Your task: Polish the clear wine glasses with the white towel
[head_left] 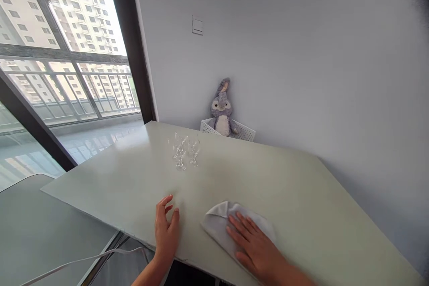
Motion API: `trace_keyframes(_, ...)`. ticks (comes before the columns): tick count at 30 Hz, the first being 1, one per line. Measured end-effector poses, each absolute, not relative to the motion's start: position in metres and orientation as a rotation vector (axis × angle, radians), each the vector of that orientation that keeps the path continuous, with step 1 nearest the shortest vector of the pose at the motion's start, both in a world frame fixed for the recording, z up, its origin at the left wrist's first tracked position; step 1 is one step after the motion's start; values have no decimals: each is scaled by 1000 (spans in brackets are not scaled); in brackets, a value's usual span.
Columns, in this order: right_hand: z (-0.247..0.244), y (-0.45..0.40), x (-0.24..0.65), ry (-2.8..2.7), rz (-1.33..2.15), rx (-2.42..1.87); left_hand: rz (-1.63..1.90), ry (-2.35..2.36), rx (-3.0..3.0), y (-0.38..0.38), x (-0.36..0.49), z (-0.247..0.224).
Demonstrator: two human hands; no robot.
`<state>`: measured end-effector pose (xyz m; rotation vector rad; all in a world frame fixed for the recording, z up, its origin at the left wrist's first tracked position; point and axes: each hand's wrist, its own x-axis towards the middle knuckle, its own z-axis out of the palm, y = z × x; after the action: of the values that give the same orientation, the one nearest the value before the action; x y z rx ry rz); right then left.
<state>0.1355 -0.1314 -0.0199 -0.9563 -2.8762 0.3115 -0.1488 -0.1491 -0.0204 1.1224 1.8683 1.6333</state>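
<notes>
White cloth lies flat under my right hand, fingers slightly apart, and reaches out to its left; my left hand curls loosely, empty, left of the cloth; glasses stand farther off.

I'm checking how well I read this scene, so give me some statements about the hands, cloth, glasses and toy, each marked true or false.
1. The right hand rests on the cloth. True.
2. The left hand grips a glass. False: it holds nothing; the stemmed glasses stand farther back on the table.
3. The plush toy sits in a white basket. True.
4. The cloth has no fold. False: part of its far edge is folded over.
</notes>
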Motion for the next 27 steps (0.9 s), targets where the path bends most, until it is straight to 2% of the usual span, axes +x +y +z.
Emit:
trace_keyframes(5, -12, -55, 81, -2861, 458, -939, 1659, 1869, 1092, -149, -149, -20)
trace_keyframes(9, -21, 18, 77, -2738, 382, -1218, 1677, 1872, 1059, -148, -150, -20)
trace_keyframes(14, -28, 78, 129, -2528, 185, -1756, 1646, 1847, 1102, -148, -153, -19)
trace_keyframes(20, -33, 72, 234, -2282, 82, -2084, 1542, 1666, 969, -137, -154, -14)
trace_keyframes(27, -55, 19, 315, -2141, -16, -2206, 1426, 798, 192, -64, -125, 16)
